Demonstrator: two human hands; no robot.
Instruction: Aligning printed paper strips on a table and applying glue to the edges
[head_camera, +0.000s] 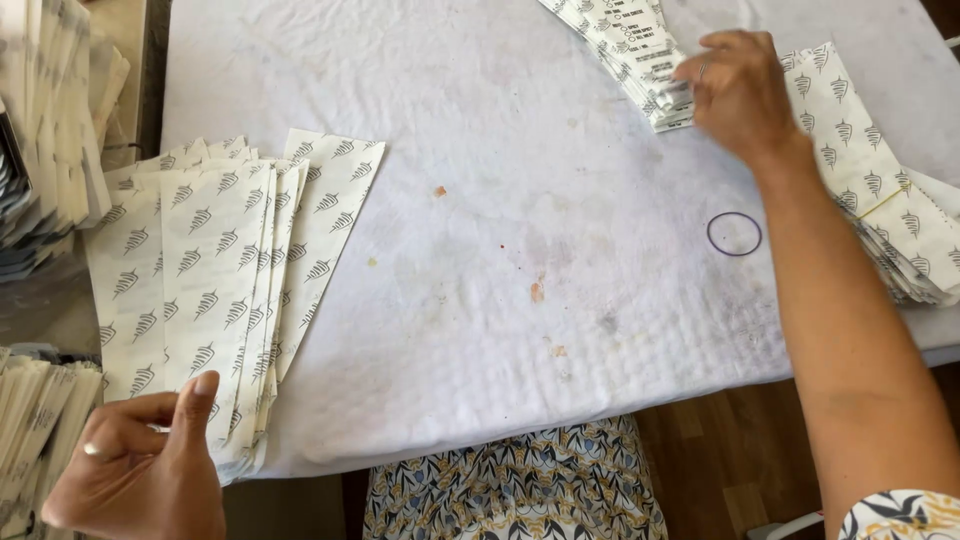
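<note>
The right hand (738, 92) pinches a fanned stack of printed paper bags (630, 50), while the left hand (135, 465) rests loosely curled, empty, touching another bag pile (215, 270).

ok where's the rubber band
The rubber band lies flat on the white cloth, right of centre, just left of the right forearm and below the right hand.

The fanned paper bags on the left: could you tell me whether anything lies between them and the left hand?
Nothing visible does. The left hand is at the near edge of the fanned paper bags, thumb against the bottom of the pile, with no other object between them.
</note>
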